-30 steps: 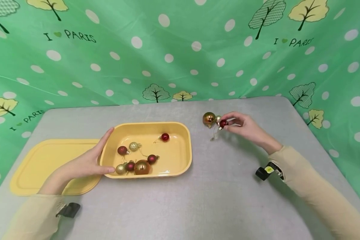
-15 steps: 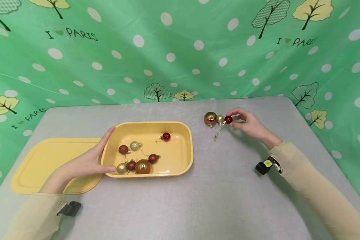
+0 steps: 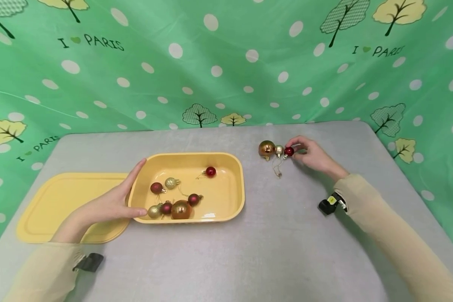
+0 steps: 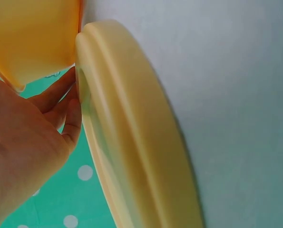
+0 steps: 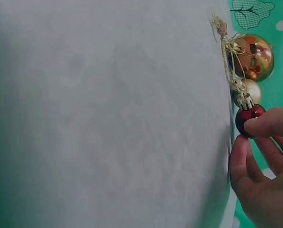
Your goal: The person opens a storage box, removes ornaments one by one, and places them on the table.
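Note:
In the head view, my left hand [image 3: 107,203] rests against the left end of a yellow plastic box [image 3: 234,201], its thumb along the front rim and its fingers spread on the side wall. Inside lie several small red and glittery gold baubles [image 3: 171,183] and a large shiny gold bauble [image 3: 181,209]. Out at the back right, my right hand [image 3: 312,156] pinches a small shiny red bauble [image 3: 289,151] between thumb and fingers. Beside it sit a small pale gold bauble [image 3: 279,150] and a large gold bauble [image 3: 266,149], lined up, with cords in front.
The flat yellow lid [image 3: 71,205] lies on the grey table [image 3: 245,256], left of the box and partly under my left forearm. A green polka-dot cloth [image 3: 154,75] hangs behind the table and at its sides.
My right hand has shifted slightly right with the small red bauble, which has swung to the right side of the pale gold one. The left hand and box stay in place.

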Demonstrator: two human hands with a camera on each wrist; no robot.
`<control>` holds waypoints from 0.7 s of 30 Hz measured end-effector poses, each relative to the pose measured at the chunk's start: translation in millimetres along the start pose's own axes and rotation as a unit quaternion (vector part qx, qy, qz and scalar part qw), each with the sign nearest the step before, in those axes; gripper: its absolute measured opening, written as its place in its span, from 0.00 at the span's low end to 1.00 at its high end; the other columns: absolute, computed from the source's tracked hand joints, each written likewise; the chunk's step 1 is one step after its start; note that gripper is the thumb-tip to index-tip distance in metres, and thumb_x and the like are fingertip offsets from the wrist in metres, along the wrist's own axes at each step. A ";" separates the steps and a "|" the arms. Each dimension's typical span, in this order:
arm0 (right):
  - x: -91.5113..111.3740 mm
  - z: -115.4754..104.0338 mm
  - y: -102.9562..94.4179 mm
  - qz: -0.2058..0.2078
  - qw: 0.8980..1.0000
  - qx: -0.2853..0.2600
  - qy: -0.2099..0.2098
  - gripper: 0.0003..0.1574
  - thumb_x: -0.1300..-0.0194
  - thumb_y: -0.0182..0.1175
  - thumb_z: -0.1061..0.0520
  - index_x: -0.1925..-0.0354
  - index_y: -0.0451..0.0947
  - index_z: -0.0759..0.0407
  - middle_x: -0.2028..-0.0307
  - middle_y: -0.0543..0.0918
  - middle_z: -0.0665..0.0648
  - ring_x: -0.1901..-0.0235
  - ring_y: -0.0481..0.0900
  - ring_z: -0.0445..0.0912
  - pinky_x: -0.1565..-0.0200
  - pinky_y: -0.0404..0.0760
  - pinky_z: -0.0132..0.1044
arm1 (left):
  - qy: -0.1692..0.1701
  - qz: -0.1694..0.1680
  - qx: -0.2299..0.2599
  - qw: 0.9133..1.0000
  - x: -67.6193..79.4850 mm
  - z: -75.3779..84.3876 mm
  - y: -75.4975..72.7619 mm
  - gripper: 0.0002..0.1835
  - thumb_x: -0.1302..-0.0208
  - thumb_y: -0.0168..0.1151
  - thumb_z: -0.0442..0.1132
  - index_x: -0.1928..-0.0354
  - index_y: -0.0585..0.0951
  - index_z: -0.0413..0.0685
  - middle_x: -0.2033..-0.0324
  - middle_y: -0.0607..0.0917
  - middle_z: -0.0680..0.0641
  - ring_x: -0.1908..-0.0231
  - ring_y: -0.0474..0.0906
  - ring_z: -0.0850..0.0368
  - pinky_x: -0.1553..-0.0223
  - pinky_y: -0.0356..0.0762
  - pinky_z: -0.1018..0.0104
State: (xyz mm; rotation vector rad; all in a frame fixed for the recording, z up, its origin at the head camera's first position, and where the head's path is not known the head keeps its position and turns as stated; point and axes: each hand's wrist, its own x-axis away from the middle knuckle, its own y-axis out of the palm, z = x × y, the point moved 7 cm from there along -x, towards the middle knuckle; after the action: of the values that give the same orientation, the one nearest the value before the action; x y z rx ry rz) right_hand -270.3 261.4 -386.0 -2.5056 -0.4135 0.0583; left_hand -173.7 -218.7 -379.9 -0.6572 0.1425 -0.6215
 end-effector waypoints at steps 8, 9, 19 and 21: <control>-2.7 0.3 3.3 0.007 1.000 -0.017 -0.012 0.20 0.40 0.55 0.75 0.48 0.69 0.74 0.50 0.75 0.71 0.46 0.72 0.63 0.46 0.73 0.48 | 0.000 0.000 0.004 1.000 -0.5 -2.3 0.8 0.68 0.51 0.75 0.39 0.24 0.31 0.63 0.25 0.34 0.45 0.30 0.38 0.33 0.39 0.44 0.79; -2.9 0.0 3.6 0.008 1.000 -0.021 -0.011 0.20 0.40 0.56 0.75 0.48 0.69 0.74 0.50 0.75 0.71 0.46 0.72 0.63 0.44 0.71 0.51 | -0.001 0.000 0.004 1.000 -0.5 -2.5 0.9 0.68 0.51 0.75 0.39 0.24 0.31 0.64 0.25 0.34 0.45 0.30 0.38 0.33 0.39 0.44 0.79; -2.8 -2.7 0.9 0.041 0.999 -0.013 0.017 0.23 0.37 0.61 0.67 0.45 0.69 0.74 0.48 0.74 0.71 0.47 0.71 0.60 0.44 0.69 0.48 | 0.000 0.000 0.008 1.000 -0.1 -3.0 0.6 0.67 0.51 0.75 0.39 0.24 0.31 0.63 0.25 0.34 0.46 0.30 0.37 0.34 0.39 0.44 0.78; -1.7 -2.5 -0.2 0.054 0.998 0.003 0.040 0.23 0.36 0.62 0.64 0.45 0.70 0.73 0.49 0.75 0.70 0.49 0.72 0.59 0.49 0.71 0.45 | 0.002 0.001 0.006 1.000 -0.3 -3.3 0.3 0.67 0.51 0.75 0.39 0.24 0.31 0.64 0.25 0.34 0.46 0.30 0.37 0.34 0.39 0.43 0.78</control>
State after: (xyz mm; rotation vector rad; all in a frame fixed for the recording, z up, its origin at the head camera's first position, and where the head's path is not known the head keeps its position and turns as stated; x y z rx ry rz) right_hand -271.7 259.6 -383.9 -2.5122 -0.2450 0.0022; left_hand -174.9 -220.1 -382.7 -0.6451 0.1428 -0.6204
